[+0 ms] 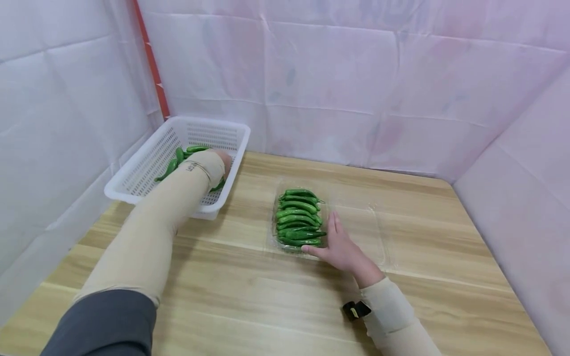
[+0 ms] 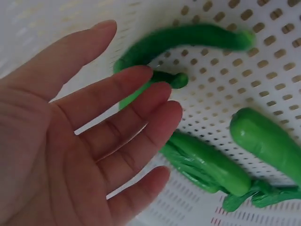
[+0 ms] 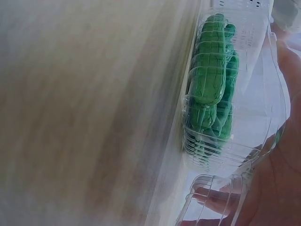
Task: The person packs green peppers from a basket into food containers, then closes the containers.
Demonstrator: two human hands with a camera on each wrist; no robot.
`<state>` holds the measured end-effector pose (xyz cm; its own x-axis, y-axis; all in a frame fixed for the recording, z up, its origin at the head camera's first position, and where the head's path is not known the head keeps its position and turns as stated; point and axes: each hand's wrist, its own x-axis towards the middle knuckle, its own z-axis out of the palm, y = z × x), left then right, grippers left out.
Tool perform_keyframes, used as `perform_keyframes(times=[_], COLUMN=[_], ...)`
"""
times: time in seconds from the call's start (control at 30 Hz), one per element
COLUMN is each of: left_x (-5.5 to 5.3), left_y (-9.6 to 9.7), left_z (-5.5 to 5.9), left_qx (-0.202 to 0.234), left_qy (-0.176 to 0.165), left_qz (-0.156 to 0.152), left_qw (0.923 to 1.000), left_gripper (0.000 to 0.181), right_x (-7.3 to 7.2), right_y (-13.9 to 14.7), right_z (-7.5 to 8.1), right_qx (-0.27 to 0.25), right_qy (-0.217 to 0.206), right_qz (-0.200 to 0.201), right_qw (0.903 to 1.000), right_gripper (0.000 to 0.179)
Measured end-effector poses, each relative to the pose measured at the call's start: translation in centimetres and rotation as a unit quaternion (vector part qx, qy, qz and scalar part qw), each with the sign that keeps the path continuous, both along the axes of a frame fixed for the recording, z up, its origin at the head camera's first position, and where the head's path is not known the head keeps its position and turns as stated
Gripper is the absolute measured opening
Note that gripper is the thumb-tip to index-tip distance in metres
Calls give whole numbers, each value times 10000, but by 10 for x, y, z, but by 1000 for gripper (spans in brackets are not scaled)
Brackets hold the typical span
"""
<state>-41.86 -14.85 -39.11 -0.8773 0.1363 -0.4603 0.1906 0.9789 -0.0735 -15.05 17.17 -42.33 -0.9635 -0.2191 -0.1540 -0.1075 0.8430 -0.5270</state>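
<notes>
My left hand [image 1: 226, 160] reaches down inside a white perforated plastic basket [image 1: 115, 189]. In the left wrist view its palm [image 2: 70, 155] shows with the fingers spread and nothing held. Long green peppers [image 2: 202, 162] lie on the basket floor around the fingertips; one curved pepper [image 2: 188, 37] lies just beyond them. My right hand [image 1: 343, 249] rests against the right side of a clear plastic clamshell box [image 1: 272, 237], thumb at its near corner, fingers extended along the hinge. Inside, several green peppers [image 1: 298, 217] lie side by side in a row.
The box's clear lid [image 1: 358, 222] lies folded open to the right on the wooden table [image 1: 267, 306]. White sheeting [image 1: 329, 79] walls in the back and both sides, with a red strip [image 1: 151, 59] at the back left corner. A black strap [image 1: 356, 310] hangs at my right wrist.
</notes>
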Motion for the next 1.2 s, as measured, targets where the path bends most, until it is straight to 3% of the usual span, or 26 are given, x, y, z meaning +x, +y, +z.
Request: perform_keyframes(times=[0.07,0.1,0.13,0.2,0.37,0.47,0.5,0.6,0.7,0.73,0.83,0.87,1.0,1.1,1.2], left_x=[0,6,20,22,33,16,5,-58,-49,-40,20,24,29,27,27], left_y=[-1,1,5,3,-1,-5,-6,-28,-31,-32,-18,-19,-25,-33,-40], left_z=[-4,0,9,8,12,-4,-14,-71,-63,-56,-5,-4,3,14,26], left_qx=[-211,-234,-363,-412,-323,-229,-252,25,415,623,738,758,527,669,1078], left_qy=[-17,12,68,35,65,108,122,428,365,364,22,-11,95,291,368], left_qz=[-148,-121,-164,-276,-980,-1365,-1456,-1559,-882,-611,292,387,-126,-373,-217], left_qw=[9997,9997,9992,9988,9946,9903,9890,9869,9946,9955,9968,9964,9985,9966,9933], left_gripper=[45,45,45,43,43,44,44,41,31,28,24,26,31,28,20], right_x=[1,1,2,2,2,2,2,2,1,1,1,2,2,1,1], right_y=[0,1,1,1,2,1,1,0,-2,-2,-3,-3,-4,-5,-6], right_z=[1,1,2,4,7,8,8,8,9,9,10,10,10,10,11], right_qx=[-18,-9,4,33,66,90,99,100,123,132,171,180,183,159,141], right_qy=[4,17,19,8,-24,-19,-20,-23,-47,-48,-54,-58,-71,-89,-79], right_qz=[-11,-13,-13,-24,-21,-34,-34,-48,-59,-58,-48,-43,-16,-38,-47], right_qw=[10000,10000,10000,10000,10000,10000,9999,9999,9999,9999,9998,9998,9998,9998,9999], right_gripper=[119,119,119,119,120,121,120,120,119,118,117,117,118,119,119])
